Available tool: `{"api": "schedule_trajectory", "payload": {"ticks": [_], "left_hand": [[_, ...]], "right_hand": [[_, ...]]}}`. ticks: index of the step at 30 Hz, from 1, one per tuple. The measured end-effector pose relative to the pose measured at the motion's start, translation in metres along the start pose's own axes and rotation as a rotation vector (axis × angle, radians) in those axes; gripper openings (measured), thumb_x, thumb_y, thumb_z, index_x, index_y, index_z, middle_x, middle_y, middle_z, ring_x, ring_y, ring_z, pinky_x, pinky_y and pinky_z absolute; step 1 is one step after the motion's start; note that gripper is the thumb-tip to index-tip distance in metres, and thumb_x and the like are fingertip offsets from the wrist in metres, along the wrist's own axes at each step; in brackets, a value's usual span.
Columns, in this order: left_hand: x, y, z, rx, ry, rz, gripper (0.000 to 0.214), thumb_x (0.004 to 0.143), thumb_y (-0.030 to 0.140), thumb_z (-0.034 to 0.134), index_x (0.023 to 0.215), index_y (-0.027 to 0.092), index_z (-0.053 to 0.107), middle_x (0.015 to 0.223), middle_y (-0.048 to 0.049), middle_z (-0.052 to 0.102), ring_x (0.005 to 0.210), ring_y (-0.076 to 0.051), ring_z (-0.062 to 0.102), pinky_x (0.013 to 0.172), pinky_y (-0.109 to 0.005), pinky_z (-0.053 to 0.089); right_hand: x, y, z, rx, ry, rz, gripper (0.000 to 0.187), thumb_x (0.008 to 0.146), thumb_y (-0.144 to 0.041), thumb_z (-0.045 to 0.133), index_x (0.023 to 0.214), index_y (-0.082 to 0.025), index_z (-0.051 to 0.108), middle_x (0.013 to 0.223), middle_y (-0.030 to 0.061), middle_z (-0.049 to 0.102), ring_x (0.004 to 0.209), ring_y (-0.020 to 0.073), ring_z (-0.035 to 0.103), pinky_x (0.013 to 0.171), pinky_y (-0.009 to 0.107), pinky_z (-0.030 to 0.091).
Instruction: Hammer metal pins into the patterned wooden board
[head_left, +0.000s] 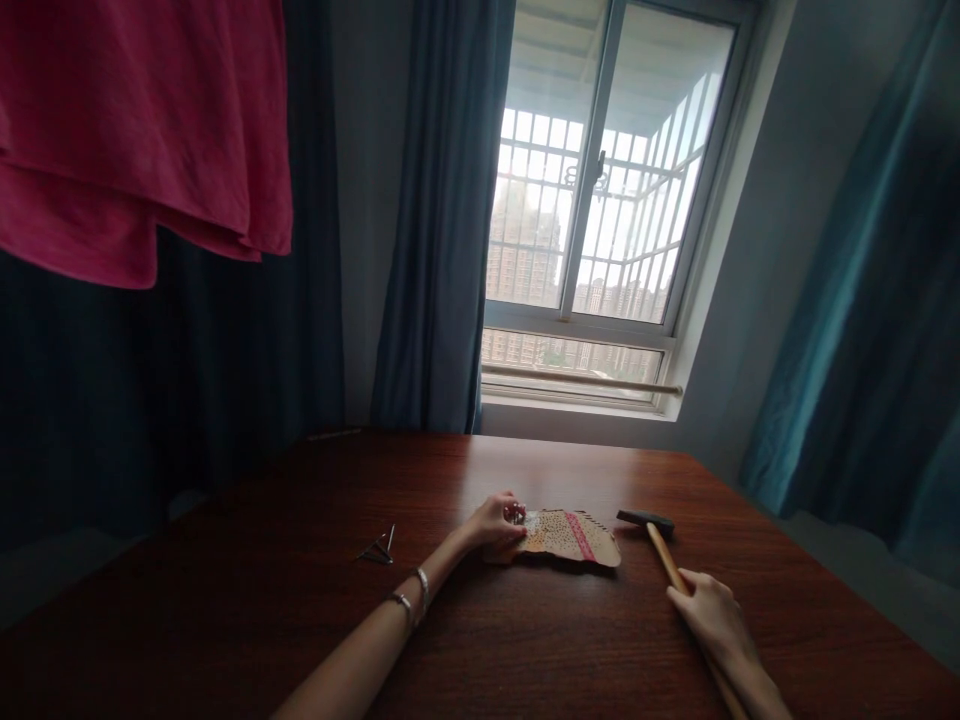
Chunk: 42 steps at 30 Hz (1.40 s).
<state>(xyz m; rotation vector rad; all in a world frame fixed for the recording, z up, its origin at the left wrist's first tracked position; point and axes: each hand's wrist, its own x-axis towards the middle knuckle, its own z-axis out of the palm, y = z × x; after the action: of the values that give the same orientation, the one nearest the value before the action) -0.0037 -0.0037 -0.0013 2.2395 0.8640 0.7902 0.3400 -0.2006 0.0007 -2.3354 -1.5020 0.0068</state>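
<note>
My right hand (pixel 709 610) is wrapped round the wooden handle of a hammer (pixel 661 548), whose dark head rests on or just over the table, right of a flat piece of cardboard (pixel 570 537). The cardboard is tan with dark dots, a pink stripe, and a row of dark marks along its far edge. At its left end is my left hand (pixel 496 520), fingers curled together and touching the cardboard. Something small and shiny shows by those fingertips, too small to name. Several loose nails (pixel 381 548) lie on the table, left of my left hand.
The brown wooden table (pixel 465 640) reaches back to a wall with a barred window (pixel 592 200). Blue curtains (pixel 442 220) hang on both sides. A pink cloth (pixel 142 130) hangs at the upper left.
</note>
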Motion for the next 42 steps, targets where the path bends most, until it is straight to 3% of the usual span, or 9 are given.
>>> {"api": "schedule_trajectory", "payload": {"ticks": [5, 11, 17, 24, 29, 32, 36, 42], "left_hand": [[-0.001, 0.002, 0.000, -0.009, 0.001, 0.004, 0.032, 0.059, 0.036, 0.068, 0.082, 0.015, 0.066, 0.085, -0.0014, 0.053, 0.067, -0.010, 0.049, 0.060, -0.019, 0.039], [-0.001, 0.004, 0.000, -0.004, 0.001, -0.008, 0.031, 0.059, 0.036, 0.067, 0.082, 0.014, 0.066, 0.086, -0.0018, 0.054, 0.065, -0.010, 0.048, 0.058, -0.019, 0.038], [-0.002, 0.005, -0.001, 0.039, 0.001, -0.001, 0.028, 0.060, 0.033, 0.066, 0.081, 0.015, 0.067, 0.085, -0.0014, 0.055, 0.066, -0.010, 0.049, 0.058, -0.019, 0.038], [-0.002, 0.008, -0.001, 0.018, 0.013, 0.048, 0.024, 0.061, 0.031, 0.065, 0.080, 0.015, 0.066, 0.084, -0.0011, 0.054, 0.067, -0.010, 0.049, 0.059, -0.019, 0.039], [-0.002, 0.007, -0.002, 0.020, -0.003, 0.043, 0.025, 0.061, 0.031, 0.066, 0.080, 0.014, 0.066, 0.084, -0.0013, 0.053, 0.067, -0.010, 0.049, 0.059, -0.019, 0.039], [-0.002, 0.006, -0.001, 0.018, 0.000, 0.057, 0.026, 0.061, 0.032, 0.066, 0.080, 0.014, 0.066, 0.084, -0.0014, 0.053, 0.066, -0.009, 0.048, 0.058, -0.019, 0.038], [-0.001, 0.003, 0.000, 0.016, 0.002, 0.074, 0.026, 0.062, 0.033, 0.067, 0.081, 0.015, 0.066, 0.084, -0.0014, 0.054, 0.065, -0.009, 0.048, 0.058, -0.019, 0.039], [0.000, 0.003, 0.002, 0.022, 0.015, 0.072, 0.028, 0.061, 0.035, 0.067, 0.080, 0.014, 0.067, 0.083, -0.0017, 0.054, 0.067, -0.010, 0.049, 0.060, -0.019, 0.040]], "right_hand": [[0.002, 0.004, 0.005, -0.041, -0.006, -0.032, 0.031, 0.073, -0.039, 0.045, 0.088, -0.024, 0.068, 0.089, 0.0076, 0.069, 0.084, 0.0242, 0.063, 0.063, 0.028, 0.043], [0.000, 0.001, 0.007, -0.160, 0.007, -0.084, 0.029, 0.079, -0.037, 0.043, 0.086, -0.020, 0.065, 0.088, 0.0108, 0.066, 0.080, 0.0264, 0.064, 0.064, 0.032, 0.044], [-0.003, -0.005, 0.003, -0.307, 0.026, -0.149, 0.028, 0.083, -0.033, 0.039, 0.075, -0.018, 0.062, 0.081, 0.0126, 0.064, 0.072, 0.0282, 0.064, 0.057, 0.035, 0.043], [-0.014, -0.012, -0.005, -0.399, 0.089, -0.175, 0.034, 0.085, -0.037, 0.037, 0.078, -0.017, 0.063, 0.083, 0.0134, 0.062, 0.072, 0.0268, 0.063, 0.056, 0.033, 0.042], [-0.016, -0.059, -0.020, -0.280, 0.264, -0.198, 0.034, 0.086, -0.033, 0.034, 0.098, -0.017, 0.061, 0.091, 0.0149, 0.059, 0.086, 0.0269, 0.056, 0.059, 0.031, 0.042], [-0.006, -0.103, -0.017, -0.062, 0.222, -0.337, 0.030, 0.086, -0.030, 0.035, 0.098, -0.018, 0.059, 0.094, 0.0121, 0.058, 0.090, 0.0234, 0.054, 0.068, 0.030, 0.042], [0.007, -0.149, 0.007, 0.036, 0.153, -0.477, 0.029, 0.086, -0.029, 0.034, 0.099, -0.020, 0.059, 0.098, 0.0080, 0.059, 0.089, 0.0174, 0.056, 0.074, 0.025, 0.041], [0.011, -0.163, 0.035, 0.130, 0.093, -0.560, 0.032, 0.084, -0.035, 0.039, 0.109, -0.023, 0.055, 0.113, 0.0049, 0.057, 0.097, 0.0173, 0.054, 0.083, 0.027, 0.039]]}}
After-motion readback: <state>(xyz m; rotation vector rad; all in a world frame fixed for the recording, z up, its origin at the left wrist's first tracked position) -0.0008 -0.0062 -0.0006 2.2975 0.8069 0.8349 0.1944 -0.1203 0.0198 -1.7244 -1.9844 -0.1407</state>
